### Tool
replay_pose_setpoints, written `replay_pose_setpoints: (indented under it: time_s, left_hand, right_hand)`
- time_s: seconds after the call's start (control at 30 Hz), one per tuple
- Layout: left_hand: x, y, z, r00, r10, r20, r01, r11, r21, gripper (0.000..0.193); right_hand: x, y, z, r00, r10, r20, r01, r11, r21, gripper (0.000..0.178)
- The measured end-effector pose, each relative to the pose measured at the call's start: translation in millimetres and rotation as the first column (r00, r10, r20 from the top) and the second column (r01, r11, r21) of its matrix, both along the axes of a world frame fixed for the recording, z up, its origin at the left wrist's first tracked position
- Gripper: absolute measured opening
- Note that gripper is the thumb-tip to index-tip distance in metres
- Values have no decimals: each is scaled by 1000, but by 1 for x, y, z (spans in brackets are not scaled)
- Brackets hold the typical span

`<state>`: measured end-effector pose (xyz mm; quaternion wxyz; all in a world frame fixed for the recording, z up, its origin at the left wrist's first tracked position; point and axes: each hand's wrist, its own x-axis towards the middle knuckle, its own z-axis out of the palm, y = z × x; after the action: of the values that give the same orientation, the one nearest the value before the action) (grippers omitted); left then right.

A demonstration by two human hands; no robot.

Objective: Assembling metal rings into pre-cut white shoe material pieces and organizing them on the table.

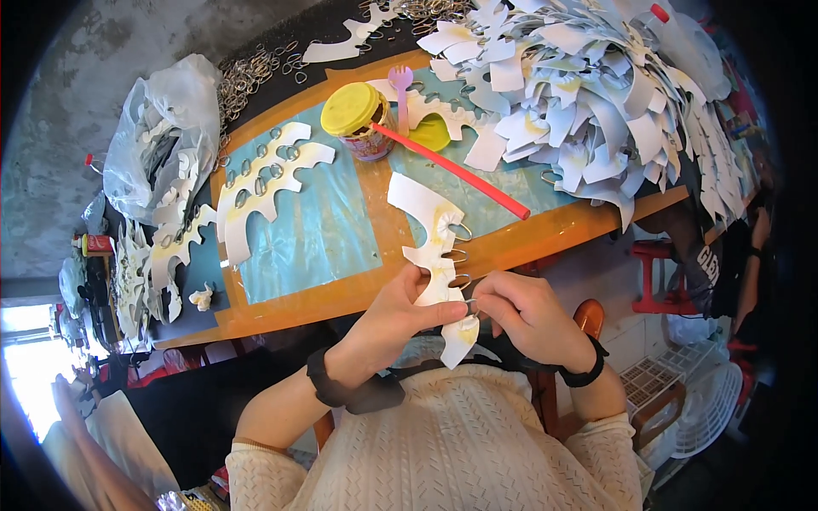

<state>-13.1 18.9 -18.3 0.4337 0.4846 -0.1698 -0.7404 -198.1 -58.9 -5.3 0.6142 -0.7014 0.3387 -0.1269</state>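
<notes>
In front of my chest, my left hand (394, 322) grips a white scalloped strip (419, 200), its thumb lying across the lower part. Yellowish stains mark the strip. Several metal rings (461, 255) hang along its right edge. My right hand (530, 308) pinches a metal ring (473, 306) at that edge, close to my left thumb; the fingers partly hide it. On the table beyond, a tub with a yellow lid (349, 109) stands beside a red stick (460, 175) and a purple fork (400, 83).
A large pile of white pieces (571, 102) covers the table's right side. Ringed strips (264, 183) lie on the left, near a clear plastic bag (162, 128). Loose metal rings (247, 81) are heaped at the back. Other people sit on both sides; a white fan (709, 409) is at lower right.
</notes>
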Motion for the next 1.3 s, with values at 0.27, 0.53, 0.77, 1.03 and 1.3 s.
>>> replay_pose_setpoints:
  time_s: [0.27,0.53,0.77,1.03,1.3]
  left_hand:
    - [-10,-1,13,991,133,-8,-133,990,-51,56]
    - [-24,3,14,937,274,-216,-279,960,10,48]
    - [-17,4,22,971,131,-199,-127,991,33,47]
    - [-19,6,20,992,119,-29,-118,992,32,48]
    - [-19,2,23,978,173,-121,-179,983,-43,48]
  right_hand:
    - [-1,8,0,998,-20,60,31,981,-194,11]
    - [1,17,-9,979,-63,196,158,838,-522,7]
    - [-8,10,-7,988,-80,133,94,990,-105,9]
    - [-8,4,1,992,36,124,-9,977,-215,8]
    - [-5,16,-5,978,-56,201,165,795,-583,6]
